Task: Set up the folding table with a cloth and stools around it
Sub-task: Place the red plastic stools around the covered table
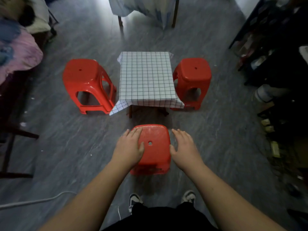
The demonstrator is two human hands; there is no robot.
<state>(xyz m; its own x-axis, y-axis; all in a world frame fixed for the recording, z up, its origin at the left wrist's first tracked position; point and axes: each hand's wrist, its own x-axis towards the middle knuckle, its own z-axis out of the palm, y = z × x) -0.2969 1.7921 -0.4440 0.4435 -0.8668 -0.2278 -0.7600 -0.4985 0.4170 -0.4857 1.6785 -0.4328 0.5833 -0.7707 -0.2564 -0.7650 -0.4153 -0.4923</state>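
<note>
Stool [155, 147] upright at table's [146, 77] 6 o'clock; my left hand [129, 147] flat on seat, right hand [185, 150] released beside it.

Cloth [146, 79] on the bench, draped over its edges. One stool [86, 84] just left of the bench, another [193, 80] just right, a third [154, 147] before it, nearer the person. Left hand [129, 147] flat on the third stool's seat; right hand [185, 149] at its right edge. Bed [18, 52] far left, well apart.
</note>
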